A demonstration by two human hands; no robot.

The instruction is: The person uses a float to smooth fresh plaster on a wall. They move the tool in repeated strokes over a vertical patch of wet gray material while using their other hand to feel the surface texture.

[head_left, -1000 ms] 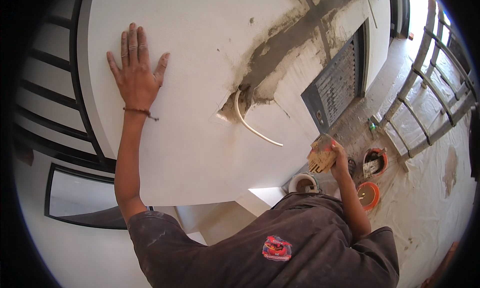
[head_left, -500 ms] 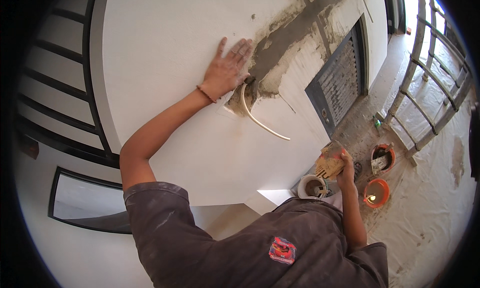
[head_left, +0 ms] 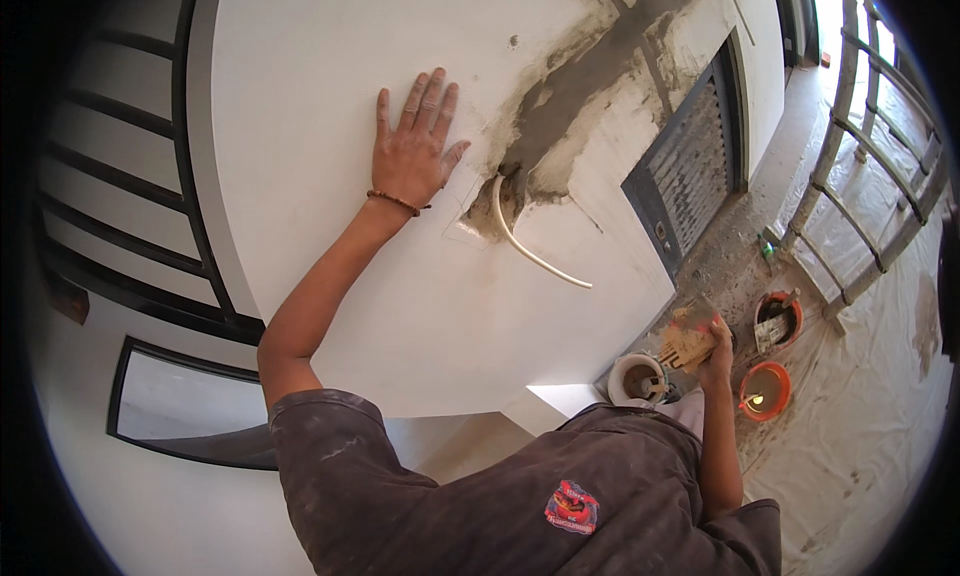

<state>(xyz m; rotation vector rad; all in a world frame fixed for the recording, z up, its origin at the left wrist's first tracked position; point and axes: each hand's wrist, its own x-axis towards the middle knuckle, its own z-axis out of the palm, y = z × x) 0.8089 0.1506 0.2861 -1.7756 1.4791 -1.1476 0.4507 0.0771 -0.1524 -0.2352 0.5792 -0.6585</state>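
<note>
My left hand (head_left: 410,151) lies open on the white wall (head_left: 330,96), dusty fingers spread, left of a rough grey patched strip (head_left: 590,66). Just below and right of it, a cream tube (head_left: 535,256) curves out of a broken hole (head_left: 480,211). Lower right, my right hand (head_left: 715,351) grips a dirty tan piece of printed cardboard (head_left: 685,336), which hides part of my fingers.
A black railing (head_left: 180,126) stands left, a grey door (head_left: 680,166) right. A ladder (head_left: 830,196) stands right on a plastic sheet (head_left: 870,396). A white bucket (head_left: 615,381), a dark-filled orange bucket (head_left: 785,306) and an orange bowl (head_left: 775,381) stand below.
My left hand moved rightward along the wall to the hole, then slightly back left. My right hand, still holding the cardboard, has shifted a little rightward and down in the picture.
</note>
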